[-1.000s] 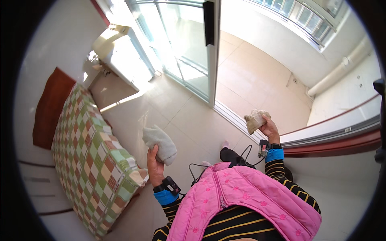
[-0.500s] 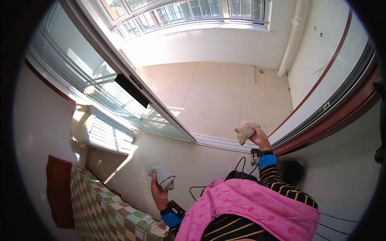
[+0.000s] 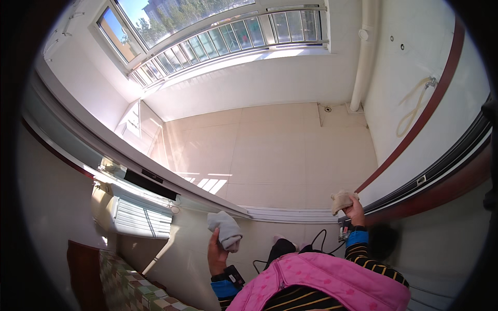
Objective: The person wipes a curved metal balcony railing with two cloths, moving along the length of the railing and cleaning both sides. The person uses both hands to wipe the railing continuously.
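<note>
A folded grey cloth [image 3: 227, 231] is gripped in my left hand [image 3: 217, 254], raised above the floor at the lower middle. My right hand [image 3: 355, 210] has its fingers closed on a crumpled beige cloth [image 3: 342, 201], beside the right side of the doorway. Both cloths are held up, apart from each other and from the door frame. Each wrist carries a small dark device and a blue band, and I wear a pink apron [image 3: 332, 274] over striped sleeves.
In front, a sliding-door track [image 3: 290, 215] crosses the floor to a tiled balcony [image 3: 270, 150] with a railed window [image 3: 223, 46]. The glass door's frame [image 3: 114, 142] stands left. A radiator [image 3: 142, 217] and a bed with a checked cover [image 3: 129, 285] are at lower left.
My view has shifted forward, so more of the balcony and window shows. I have stepped closer to the door track, both hands still holding their cloths.
</note>
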`<act>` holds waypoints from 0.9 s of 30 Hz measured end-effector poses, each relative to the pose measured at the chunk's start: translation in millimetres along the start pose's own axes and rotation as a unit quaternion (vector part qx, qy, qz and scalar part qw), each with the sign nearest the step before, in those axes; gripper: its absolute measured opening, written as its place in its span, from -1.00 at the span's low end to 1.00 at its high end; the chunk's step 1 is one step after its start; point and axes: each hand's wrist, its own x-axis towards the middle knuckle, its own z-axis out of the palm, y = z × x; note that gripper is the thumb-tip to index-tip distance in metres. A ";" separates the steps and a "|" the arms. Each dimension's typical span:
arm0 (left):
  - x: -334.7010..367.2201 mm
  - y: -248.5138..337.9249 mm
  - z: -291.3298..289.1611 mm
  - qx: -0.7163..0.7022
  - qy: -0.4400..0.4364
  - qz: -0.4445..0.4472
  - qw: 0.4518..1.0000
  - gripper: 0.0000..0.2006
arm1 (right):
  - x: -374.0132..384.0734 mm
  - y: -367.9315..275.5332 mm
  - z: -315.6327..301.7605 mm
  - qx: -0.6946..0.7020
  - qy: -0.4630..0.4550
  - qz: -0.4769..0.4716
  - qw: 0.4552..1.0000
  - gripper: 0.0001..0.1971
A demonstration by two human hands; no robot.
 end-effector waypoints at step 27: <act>221.7 77.1 29.6 -0.111 -0.051 -0.049 0.991 -0.62 | 133.3 -14.7 112.8 -0.011 0.061 -0.051 0.997 -0.52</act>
